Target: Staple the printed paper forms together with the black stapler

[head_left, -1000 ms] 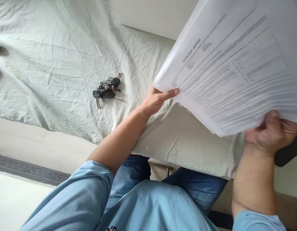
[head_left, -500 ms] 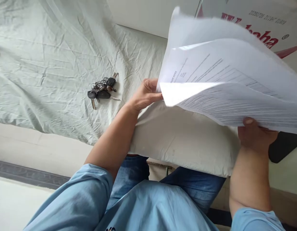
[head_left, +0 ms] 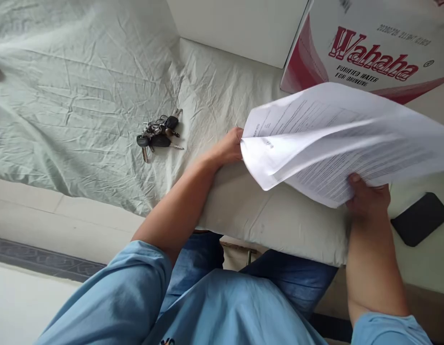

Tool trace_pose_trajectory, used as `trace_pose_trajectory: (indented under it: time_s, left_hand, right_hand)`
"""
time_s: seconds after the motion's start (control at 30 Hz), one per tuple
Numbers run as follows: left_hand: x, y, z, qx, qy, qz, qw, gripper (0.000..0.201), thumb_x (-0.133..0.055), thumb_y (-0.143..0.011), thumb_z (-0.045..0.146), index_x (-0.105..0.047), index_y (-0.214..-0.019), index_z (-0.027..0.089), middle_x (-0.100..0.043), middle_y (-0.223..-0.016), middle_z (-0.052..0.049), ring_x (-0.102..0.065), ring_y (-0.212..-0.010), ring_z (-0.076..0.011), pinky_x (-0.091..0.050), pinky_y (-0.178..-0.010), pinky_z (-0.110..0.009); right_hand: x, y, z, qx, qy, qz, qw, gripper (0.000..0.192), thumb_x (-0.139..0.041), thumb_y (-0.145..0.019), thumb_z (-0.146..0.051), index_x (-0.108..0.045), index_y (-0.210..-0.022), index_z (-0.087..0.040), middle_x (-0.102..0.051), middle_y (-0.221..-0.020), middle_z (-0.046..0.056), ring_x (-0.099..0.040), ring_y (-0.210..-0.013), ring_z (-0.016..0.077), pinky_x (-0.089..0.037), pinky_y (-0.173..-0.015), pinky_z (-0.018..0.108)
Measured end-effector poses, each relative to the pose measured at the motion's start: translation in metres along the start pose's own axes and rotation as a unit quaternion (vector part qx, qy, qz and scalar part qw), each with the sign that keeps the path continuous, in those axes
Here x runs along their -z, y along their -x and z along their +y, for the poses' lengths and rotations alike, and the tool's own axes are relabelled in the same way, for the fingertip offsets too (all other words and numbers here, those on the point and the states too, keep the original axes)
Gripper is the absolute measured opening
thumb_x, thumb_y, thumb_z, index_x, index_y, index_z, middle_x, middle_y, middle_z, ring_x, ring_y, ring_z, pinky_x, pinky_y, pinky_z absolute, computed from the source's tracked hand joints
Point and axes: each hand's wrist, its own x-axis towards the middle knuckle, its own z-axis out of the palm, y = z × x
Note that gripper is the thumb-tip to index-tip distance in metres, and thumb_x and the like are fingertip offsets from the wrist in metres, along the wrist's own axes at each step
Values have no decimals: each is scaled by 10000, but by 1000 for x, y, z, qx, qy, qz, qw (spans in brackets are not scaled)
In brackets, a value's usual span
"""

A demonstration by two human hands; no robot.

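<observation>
A sheaf of printed paper sheets [head_left: 315, 143] spans the space between my two hands, its pages curled and fanned apart. My left hand [head_left: 229, 146] is closed on the left edge of the sheaf; its fingertips are hidden behind the paper. At the lower edge, my right hand [head_left: 369, 197] grips the sheets with the thumb on top of the print and the fingers underneath. One page near my left hand bends over toward me. The fine print is too small to read.
A bunch of keys [head_left: 159, 133] lies on the wrinkled pale cloth [head_left: 110, 91] to the left. At the back right stands a water carton [head_left: 373, 52], beside a plain white box [head_left: 236, 28]. A dark flat rectangular object [head_left: 421, 219] rests right of my right hand.
The sheaf has come down and toward me, uncovering more of the carton. My right hand has shifted left, away from the dark flat object. Both hands keep hold of the paper.
</observation>
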Motion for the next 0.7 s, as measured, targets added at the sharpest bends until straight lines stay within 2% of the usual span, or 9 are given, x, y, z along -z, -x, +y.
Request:
trace_pose_trajectory:
  time_s: [0.13,0.2,0.27,0.37,0.43,0.5,0.57,0.63,0.7]
  left_hand:
    - [3,4,10,87,137,-46,986,455,-873,-975,607,-758,-900,173,-754,-810,-70,-757,-783,-205,-649,-695,-320]
    - [7,7,13,110,188,-48,975,425,-919,-964,572,-803,-1020,167,-803,-881,-94,-810,-844,-235,-701,-733,-362]
    - [11,10,16,127,197,-73,969,429,-982,-915,544,-818,-1036,167,-822,-899,-111,-821,-838,-249,-709,-713,-379]
    - [15,11,28,153,142,-172,963,424,-1016,-851,547,-810,-874,178,-805,-822,-98,-761,-715,-227,-625,-609,-340]
    - [13,11,41,149,98,-255,950,410,-983,-850,531,-778,-757,189,-785,-779,-80,-705,-661,-205,-558,-588,-324]
    - [8,10,54,151,49,-306,939,383,-913,-888,482,-756,-690,194,-775,-764,-75,-676,-656,-196,-510,-597,-320]
    - [2,9,64,151,0,-311,938,406,-880,-902,447,-706,-630,201,-721,-709,-57,-618,-634,-177,-454,-603,-320]
    - [-2,9,69,151,-24,-309,939,421,-870,-908,433,-678,-611,204,-682,-681,-44,-588,-634,-168,-430,-618,-322]
    - [-3,10,67,150,-9,-312,938,368,-869,-906,429,-717,-662,199,-715,-724,-46,-626,-675,-177,-451,-643,-320]
  right_hand:
    - [5,2,-3,-63,12,-73,995,798,-1181,-570,-530,-861,-1265,-302,-898,-1441,129,-824,-1444,400,-678,-1250,609]
    - [10,-1,-12,-63,-5,-91,994,803,-1107,-622,-738,-883,-1253,-295,-896,-1427,173,-805,-1479,451,-690,-1208,615]
    - [18,-7,-24,-54,-26,-85,995,836,-922,-737,-952,-912,-1249,-291,-908,-1351,202,-812,-1459,477,-702,-1148,622]
    - [31,-16,-38,-105,-12,-100,989,908,-751,-786,-1083,-938,-1272,-339,-930,-1082,180,-913,-1116,445,-723,-949,599]
    - [34,-19,-41,-130,13,-137,982,1004,-846,-590,-1130,-952,-1217,-353,-921,-951,161,-899,-869,408,-711,-789,553]
    - [30,-17,-38,-141,36,-189,971,1080,-961,-450,-1081,-948,-1236,-340,-935,-995,167,-894,-851,393,-705,-752,515]
    - [21,-10,-32,-163,65,-254,951,1070,-1082,-475,-935,-919,-1339,-325,-948,-1121,171,-910,-960,383,-721,-804,479]
    - [11,-1,-25,-180,101,-299,932,935,-1162,-557,-751,-914,-1340,-303,-949,-1145,143,-910,-985,351,-736,-830,441]
    - [3,7,-20,-184,140,-306,923,687,-1178,-622,-635,-946,-1158,-272,-944,-1035,91,-899,-894,312,-750,-794,417]
